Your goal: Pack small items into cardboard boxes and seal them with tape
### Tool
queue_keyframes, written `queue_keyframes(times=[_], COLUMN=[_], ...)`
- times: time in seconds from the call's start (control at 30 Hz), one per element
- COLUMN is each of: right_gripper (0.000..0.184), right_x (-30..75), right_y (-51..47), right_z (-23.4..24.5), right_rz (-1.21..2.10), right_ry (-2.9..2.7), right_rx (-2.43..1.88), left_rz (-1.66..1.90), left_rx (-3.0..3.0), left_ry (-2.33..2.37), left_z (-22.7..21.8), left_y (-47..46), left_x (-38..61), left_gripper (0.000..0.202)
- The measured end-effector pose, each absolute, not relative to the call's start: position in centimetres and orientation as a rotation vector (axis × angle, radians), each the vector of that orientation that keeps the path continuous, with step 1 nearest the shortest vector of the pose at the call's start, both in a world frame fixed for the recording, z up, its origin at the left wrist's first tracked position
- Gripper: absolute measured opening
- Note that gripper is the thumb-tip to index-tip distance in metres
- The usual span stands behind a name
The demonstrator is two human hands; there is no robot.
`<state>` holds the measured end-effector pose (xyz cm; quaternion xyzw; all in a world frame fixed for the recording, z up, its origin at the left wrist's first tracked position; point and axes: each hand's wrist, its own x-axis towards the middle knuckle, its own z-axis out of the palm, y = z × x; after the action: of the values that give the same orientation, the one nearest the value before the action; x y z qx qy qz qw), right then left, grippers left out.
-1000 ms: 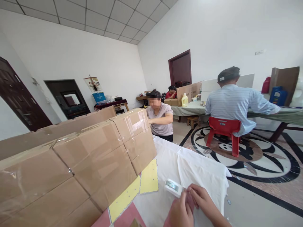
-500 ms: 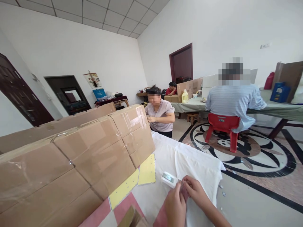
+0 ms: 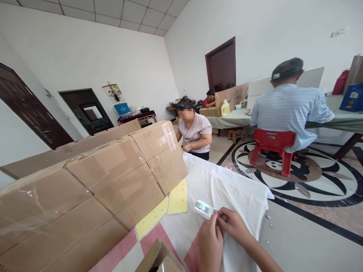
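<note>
On your left you have taped boxes (image 3: pixel 116 170), with a person (image 3: pixel 200 130) in a pale top beyond them. Ahead to your right, a co-worker (image 3: pixel 283 104) in light blue sits on a red chair (image 3: pixel 275 139) at a green-covered counter (image 3: pixel 349 121), where you see a yellow jug (image 3: pixel 225 109) and a blue bottle (image 3: pixel 352 99).

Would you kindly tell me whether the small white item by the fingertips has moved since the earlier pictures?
No, not noticeably: the small white item sits just right of the nearest yellow sheet, much as before.
</note>
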<state>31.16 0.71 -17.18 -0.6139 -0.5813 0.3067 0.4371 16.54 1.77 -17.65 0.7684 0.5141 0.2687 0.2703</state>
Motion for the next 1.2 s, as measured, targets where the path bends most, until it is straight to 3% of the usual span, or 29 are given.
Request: queue_keyframes(times=[0.47, 0.9, 1.2], right_gripper=[0.017, 0.021, 0.025], right_x=[31.4, 31.3, 30.5], right_y=[0.8, 0.5, 0.4], right_z=[-17.6, -16.9, -16.4], right_rz=[0.745, 0.803, 0.864], right_ry=[-1.409, -1.335, -1.194], right_rx=[-1.468, -1.458, -1.529], left_rz=[0.914, 0.716, 0.698], left_rx=[2.074, 1.997, 1.957], left_ry=[1.322, 1.685, 1.686], left_z=[-17.4, -15.6, -15.4], left_y=[1.6, 1.1, 1.2], left_x=[16.0, 16.3, 16.2], left_gripper=[0.051, 0.048, 0.047])
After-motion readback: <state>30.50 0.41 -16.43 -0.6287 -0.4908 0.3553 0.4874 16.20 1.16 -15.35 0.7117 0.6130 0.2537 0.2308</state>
